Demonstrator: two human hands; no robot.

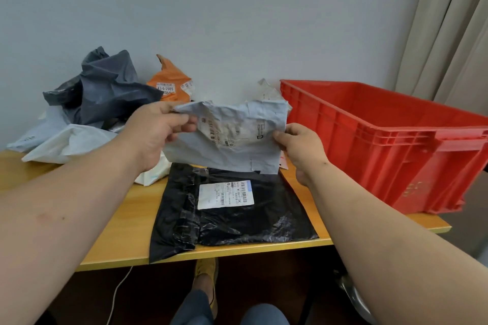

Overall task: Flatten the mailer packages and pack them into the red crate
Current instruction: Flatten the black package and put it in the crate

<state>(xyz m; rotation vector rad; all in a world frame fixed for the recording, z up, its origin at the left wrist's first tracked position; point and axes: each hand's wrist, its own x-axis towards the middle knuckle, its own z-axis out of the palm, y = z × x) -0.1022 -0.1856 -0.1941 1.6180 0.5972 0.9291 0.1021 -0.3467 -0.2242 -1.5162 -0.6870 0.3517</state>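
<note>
Orange mailer (169, 82) label read "43-6-2605", black mailer (229, 208) white label showed barcodes and print too small to read, grey mailer (237, 137) print illegible

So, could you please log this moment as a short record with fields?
held item: crumpled pale grey mailer, off the table
left hand: gripping its upper left corner
right hand: pinching its right edge
flattened: black mailer on wooden table
waiting pile: dark grey mailer, orange mailer, white mailer
red crate: on the right; inside hidden
</note>
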